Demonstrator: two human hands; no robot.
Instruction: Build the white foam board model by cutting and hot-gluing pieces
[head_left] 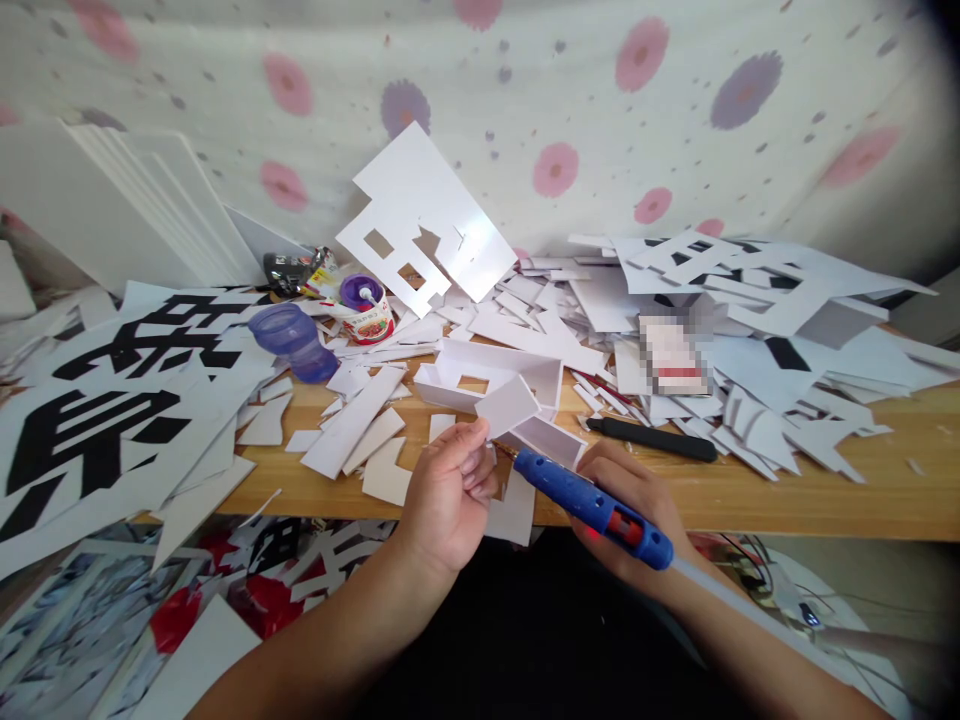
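Note:
My left hand (pixel 452 490) pinches a small white rectangular board piece (pixel 508 408) between thumb and fingers. Wrapped around a blue pen-shaped tool (pixel 559 488) is my right hand (pixel 634 500). This tool has a thin metal tip, a perforated sleeve with red inside, and a pale tube trailing from its back end. Its tip points left, near the fingers of my left hand; contact cannot be made out. Just behind the held piece lies a white walled form (pixel 491 362) with openings in its face, partly hidden by the piece and my hands.
White offcuts (pixel 360 425) cover much of the wooden table (pixel 787 500). A black knife-like tool (pixel 652 440) lies right. A purple cup (pixel 294 343) and a paper tub (pixel 367 315) stand left of centre. A cut-out sheet (pixel 427 225) leans against the patterned curtain (pixel 510 100). Black-lettered sheets (pixel 97 420) lie left.

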